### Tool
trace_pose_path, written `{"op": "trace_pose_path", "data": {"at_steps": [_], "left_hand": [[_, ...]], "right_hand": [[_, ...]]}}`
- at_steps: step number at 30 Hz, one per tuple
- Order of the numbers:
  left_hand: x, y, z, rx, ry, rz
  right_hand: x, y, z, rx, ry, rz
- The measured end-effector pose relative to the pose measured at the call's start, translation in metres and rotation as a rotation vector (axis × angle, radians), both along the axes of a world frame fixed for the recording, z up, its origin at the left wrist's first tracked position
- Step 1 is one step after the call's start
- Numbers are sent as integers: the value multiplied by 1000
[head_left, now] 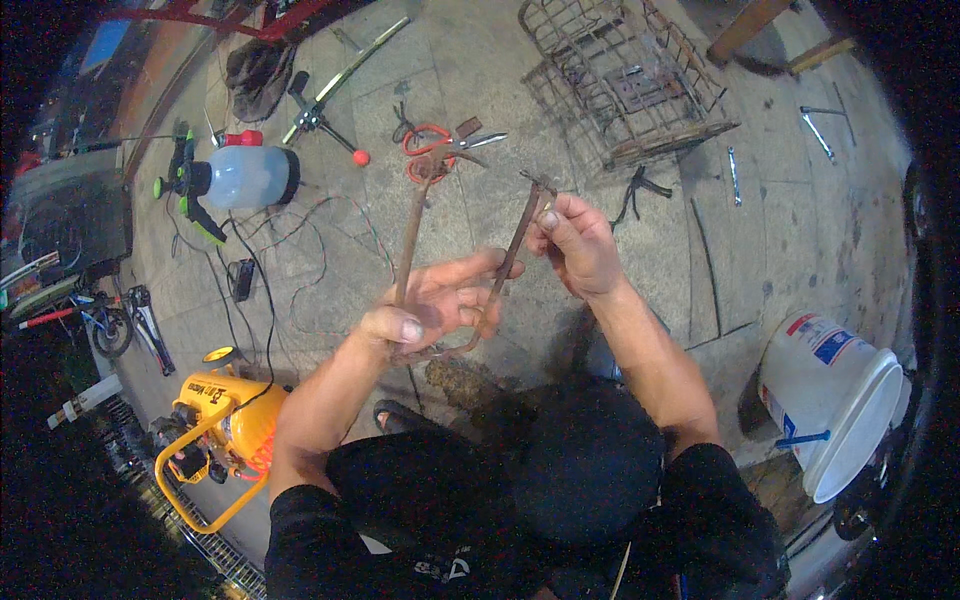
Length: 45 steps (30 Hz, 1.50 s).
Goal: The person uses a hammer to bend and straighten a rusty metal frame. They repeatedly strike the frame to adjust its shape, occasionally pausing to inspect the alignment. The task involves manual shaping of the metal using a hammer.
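A rusty U-shaped metal rod is held up above the floor, its bend toward me and its two ends pointing away. My left hand holds it from below near the bend, the thumb by one leg and the fingers around the other. At the tip of the right leg, my right hand pinches the end between thumb and fingers. The rod's left end, a rusty forked piece, overlaps a pair of red-handled scissors lying on the floor beyond. Whether the right fingertips also hold something small cannot be made out.
A rusty wire basket lies at the far right, with wrenches near it. A white bucket stands right. On the left are a pump sprayer, cables and a yellow air compressor. A red-knobbed tool lies far left.
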<state>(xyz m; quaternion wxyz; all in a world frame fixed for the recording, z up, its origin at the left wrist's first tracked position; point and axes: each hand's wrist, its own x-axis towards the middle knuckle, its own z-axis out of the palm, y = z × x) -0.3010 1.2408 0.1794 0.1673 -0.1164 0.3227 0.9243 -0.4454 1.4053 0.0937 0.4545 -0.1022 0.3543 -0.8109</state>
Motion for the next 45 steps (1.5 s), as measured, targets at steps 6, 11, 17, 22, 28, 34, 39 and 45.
{"op": "trace_pose_path", "data": {"at_steps": [6, 11, 17, 22, 28, 34, 39, 45], "left_hand": [[1, 2, 2, -225, -45, -30], [3, 0, -1, -421, -4, -58], [0, 2, -10, -377, 32, -56], [0, 0, -14, -407, 27, -60], [1, -3, -22, -248, -67, -24], [-3, -2, -24, 99, -79, 67], [-5, -4, -23, 138, -15, 59], [-3, -1, -26, 110, -23, 29]], "right_hand": [[-1, -3, -4, -53, -190, 47], [-2, 3, -3, -180, -440, 231], [2, 3, -7, -83, -403, 152], [8, 14, -15, 164, -397, 26], [8, 28, -29, 407, -185, -118], [1, 20, -18, 231, -285, -65], [-3, 10, -8, 233, -342, 63], [-2, 3, -4, 240, -200, -36]]}}
